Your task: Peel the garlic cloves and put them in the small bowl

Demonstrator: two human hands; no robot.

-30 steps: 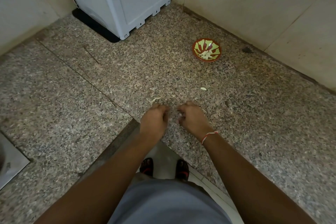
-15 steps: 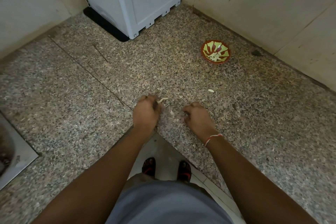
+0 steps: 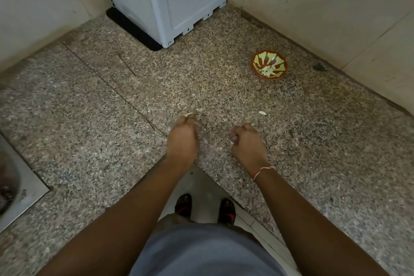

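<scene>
The left hand [image 3: 182,139] is curling its fingers round a pale garlic skin [image 3: 189,114]; the right hand [image 3: 247,143] is curling too, contents hidden. Peeled cloves [image 3: 266,71] are lying in the small bowl [image 3: 268,67] on the granite desk [image 3: 112,130]. No writing is legible.

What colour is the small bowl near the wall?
The small bowl is red-brown with light green petal patches inside, seen in the head view.

Dim, flat indoor light, warm cast. Soft shadow under grey appliance [image 3: 165,0] far beyond fingers. Faint sheen on granite counter [image 3: 94,132] left of fingers [image 3: 237,132]. Fingers slightly soft, fine detail lost. Wide-angle bending of wall lines toward frame edges; corners darker.
</scene>
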